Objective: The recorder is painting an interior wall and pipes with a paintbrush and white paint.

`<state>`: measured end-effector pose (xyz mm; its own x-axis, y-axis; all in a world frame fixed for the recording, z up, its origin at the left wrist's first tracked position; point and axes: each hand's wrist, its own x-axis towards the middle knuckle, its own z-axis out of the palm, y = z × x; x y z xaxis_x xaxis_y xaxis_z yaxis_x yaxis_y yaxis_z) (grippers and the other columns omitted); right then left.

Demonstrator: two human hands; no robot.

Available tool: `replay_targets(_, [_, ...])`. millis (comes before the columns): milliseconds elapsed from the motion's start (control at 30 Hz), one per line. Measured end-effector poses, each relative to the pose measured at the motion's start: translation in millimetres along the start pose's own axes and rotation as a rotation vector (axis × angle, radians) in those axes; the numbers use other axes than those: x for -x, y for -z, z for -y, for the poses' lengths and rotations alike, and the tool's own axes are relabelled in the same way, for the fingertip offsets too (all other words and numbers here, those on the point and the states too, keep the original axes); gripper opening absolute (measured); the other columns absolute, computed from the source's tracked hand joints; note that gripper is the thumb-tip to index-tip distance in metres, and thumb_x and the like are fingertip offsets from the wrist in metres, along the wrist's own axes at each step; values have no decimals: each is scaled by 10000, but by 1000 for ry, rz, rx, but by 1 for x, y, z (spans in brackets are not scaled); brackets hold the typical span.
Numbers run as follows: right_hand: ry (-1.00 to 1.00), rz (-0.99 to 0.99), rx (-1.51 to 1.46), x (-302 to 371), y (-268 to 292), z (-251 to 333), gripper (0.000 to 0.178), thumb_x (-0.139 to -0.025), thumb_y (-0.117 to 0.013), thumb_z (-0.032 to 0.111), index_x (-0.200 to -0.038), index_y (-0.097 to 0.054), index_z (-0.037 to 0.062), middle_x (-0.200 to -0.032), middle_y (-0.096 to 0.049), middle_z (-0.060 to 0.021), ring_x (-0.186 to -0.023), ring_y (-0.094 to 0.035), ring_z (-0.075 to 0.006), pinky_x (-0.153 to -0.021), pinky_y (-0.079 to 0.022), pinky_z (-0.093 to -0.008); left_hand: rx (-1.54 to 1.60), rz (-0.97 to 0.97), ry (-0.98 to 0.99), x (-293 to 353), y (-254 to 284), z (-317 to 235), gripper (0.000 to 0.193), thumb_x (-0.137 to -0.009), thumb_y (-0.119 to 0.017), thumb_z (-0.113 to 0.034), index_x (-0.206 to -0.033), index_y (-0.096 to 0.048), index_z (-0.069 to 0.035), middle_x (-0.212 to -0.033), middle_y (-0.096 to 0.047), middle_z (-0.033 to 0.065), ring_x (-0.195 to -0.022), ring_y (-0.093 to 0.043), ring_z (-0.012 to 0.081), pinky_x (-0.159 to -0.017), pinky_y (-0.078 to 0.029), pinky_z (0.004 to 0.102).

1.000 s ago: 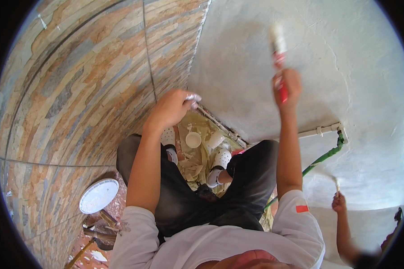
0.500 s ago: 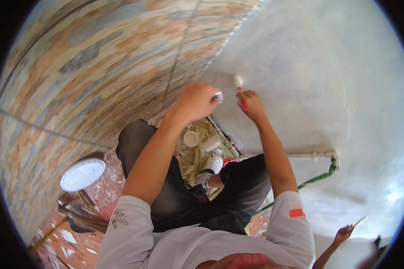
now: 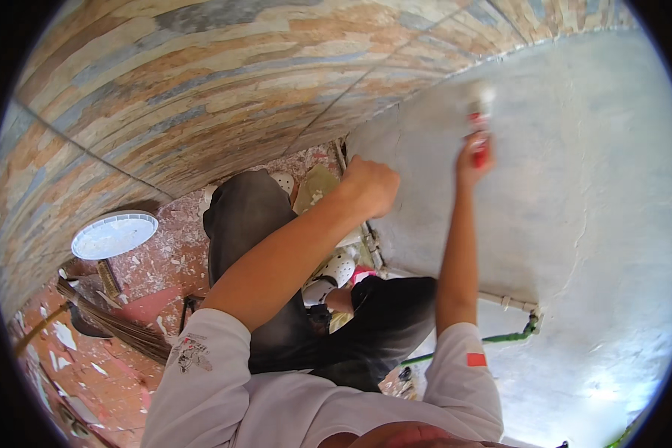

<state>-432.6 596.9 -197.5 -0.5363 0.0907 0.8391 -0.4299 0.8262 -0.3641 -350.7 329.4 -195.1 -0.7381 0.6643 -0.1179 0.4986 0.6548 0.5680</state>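
Observation:
My right hand (image 3: pixel 476 158) grips a paintbrush (image 3: pixel 480 116) by its red handle, with pale bristles pointing up at the grey-white wall (image 3: pixel 515 224). Motion blurs the brush, so I cannot tell whether its bristles touch the wall. To the left and lower, my left hand (image 3: pixel 371 187) is closed in a fist in front of the wall, its back turned to me. Whatever its fingers hold is hidden now; half a second ago something small and whitish showed at them.
A stone-patterned wall (image 3: pixel 239 82) meets the painted wall in a corner. A round white lid (image 3: pixel 116 235) and a straw broom (image 3: pixel 123 325) lie on the debris-strewn reddish floor (image 3: pixel 153 257). A green hose (image 3: pixel 511 336) joins a pale pipe (image 3: pixel 500 300) low on the wall.
The view has shifted. My right hand and brush have moved up and right; my left fist has turned, hiding the whitish thing. Another person's hand with a brush has left the lower right.

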Motion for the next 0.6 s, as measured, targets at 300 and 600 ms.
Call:
replay_targets(300, [110,471,365,77,-52,-39,172,-919,-589,172,-860,-669,32,-688,-613,-180,-640,-606,-322,-627,-464,-426,33,117,80,12,1,-3,196,-782,-654,-127,-945,-754,-83,-1024,-728,123,-993,-692,279,-914,-449,470])
replay_targets(600, [433,84,394,-50,0,27,152,-851,-602,55,-985,-658,9,-865,-651,-136,-787,-598,-310,-712,-472,-419,74,95,21,4,1,-16,179,-773,-667,-102,-932,-749,-102,-967,-727,106,-964,-691,264,-919,-418,439])
